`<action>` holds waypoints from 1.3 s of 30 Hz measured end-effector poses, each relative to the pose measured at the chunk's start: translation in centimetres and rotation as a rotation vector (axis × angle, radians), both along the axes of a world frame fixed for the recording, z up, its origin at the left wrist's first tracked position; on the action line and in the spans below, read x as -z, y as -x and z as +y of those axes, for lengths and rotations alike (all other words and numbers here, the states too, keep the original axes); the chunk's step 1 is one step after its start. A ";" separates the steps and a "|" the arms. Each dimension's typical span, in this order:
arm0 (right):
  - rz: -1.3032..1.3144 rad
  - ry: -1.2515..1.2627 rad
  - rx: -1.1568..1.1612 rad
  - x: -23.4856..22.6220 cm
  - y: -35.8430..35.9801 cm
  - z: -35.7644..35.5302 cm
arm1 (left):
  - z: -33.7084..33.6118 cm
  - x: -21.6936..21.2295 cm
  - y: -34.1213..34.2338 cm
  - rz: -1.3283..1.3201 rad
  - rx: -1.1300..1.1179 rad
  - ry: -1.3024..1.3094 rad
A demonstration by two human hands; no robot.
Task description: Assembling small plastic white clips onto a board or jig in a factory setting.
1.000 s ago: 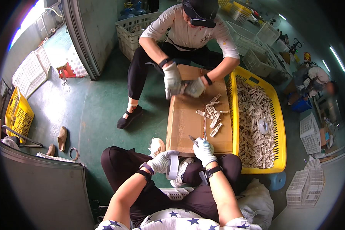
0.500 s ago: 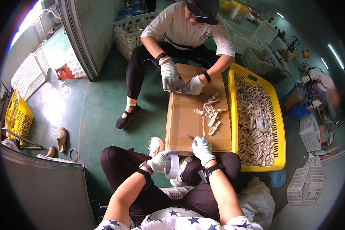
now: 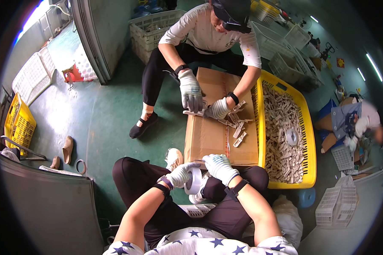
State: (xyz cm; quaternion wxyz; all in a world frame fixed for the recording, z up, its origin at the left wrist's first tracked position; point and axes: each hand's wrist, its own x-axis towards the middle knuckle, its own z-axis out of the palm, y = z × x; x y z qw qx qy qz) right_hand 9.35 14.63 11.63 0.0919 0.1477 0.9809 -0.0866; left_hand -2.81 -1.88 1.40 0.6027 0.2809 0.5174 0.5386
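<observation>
My left hand [image 3: 178, 175] is closed around a wide roll of white tape [image 3: 196, 182], held upright at the near edge of a cardboard box [image 3: 206, 138]. Just right of it, my right hand [image 3: 220, 168] is pinched by the same edge, its fingertips close to the left fingers; what it grips is too small to make out. Both hands wear pale gloves. On the box lies a small pile of beige clip-shaped pieces [image 3: 239, 125]. Across the box, a co-worker's gloved hands [image 3: 191, 94] hold a similar pale piece over the far left part.
A yellow crate [image 3: 311, 148] full of such pieces stands against the box's right side, with another tape roll [image 3: 291, 137] on top. White crates [image 3: 155, 27] stand behind the co-worker. Shoes [image 3: 67, 149] and a tape ring [image 3: 81, 166] lie on the floor at left. Another person bends at far right.
My right hand has moved left toward the tape roll, and the dark pointed thing in it no longer shows. The co-worker's hands have shifted slightly, a pale piece now visible between them.
</observation>
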 end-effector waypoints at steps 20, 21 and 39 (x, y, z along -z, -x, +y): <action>-0.119 -0.084 -0.073 0.3 0.6 -1.5 | -0.1 -2.1 -0.9 0.134 -0.060 -0.074; -0.107 -0.103 -0.088 0.4 0.5 -1.4 | 0.0 -2.3 -0.8 0.124 -0.073 -0.072; -0.075 -0.114 -0.025 -2.0 -0.8 1.6 | -2.6 -3.3 -1.1 -0.102 -0.060 0.071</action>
